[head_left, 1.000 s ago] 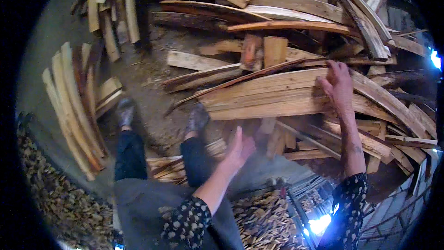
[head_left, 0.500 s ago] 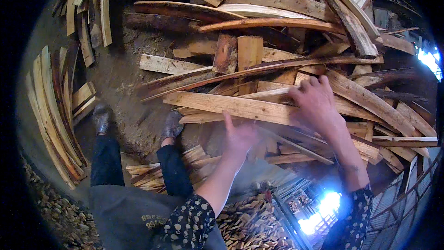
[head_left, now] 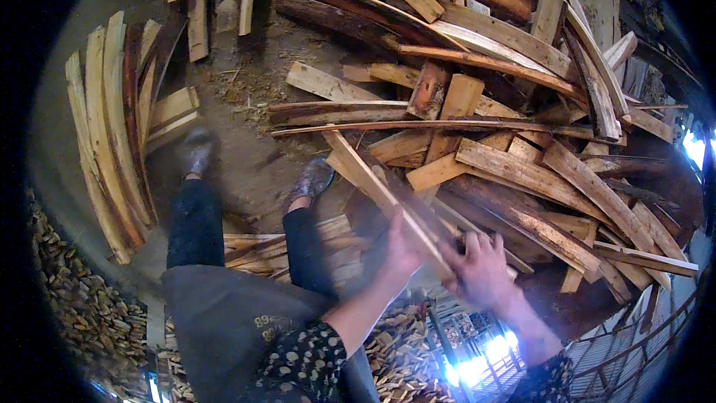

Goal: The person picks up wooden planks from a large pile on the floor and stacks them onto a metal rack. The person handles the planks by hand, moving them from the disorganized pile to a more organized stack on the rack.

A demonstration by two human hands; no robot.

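Observation:
A long wooden slat slants from between my feet toward my hands, raised above the pile, with one narrow edge facing up. My left hand wraps round its near part from the left side. At the near end, my right hand curls its fingers over the wood; motion blurs the fingertips. Darker wood lies close along the slat's right side, and I cannot tell whether it is a second piece in my grip. Under and beyond my hands spreads a jumbled pile of rough planks, some with bark.
Several long slats stand bundled at the left beside short blocks. Cut pieces lie stacked behind my feet. Heaps of small wood pieces fill the lower left. My shoes stand on the dirt floor.
The slat has swung from lying nearly level across the pile to a steep slant nearer my body. My left hand has closed round it, and my right hand has moved down and nearer.

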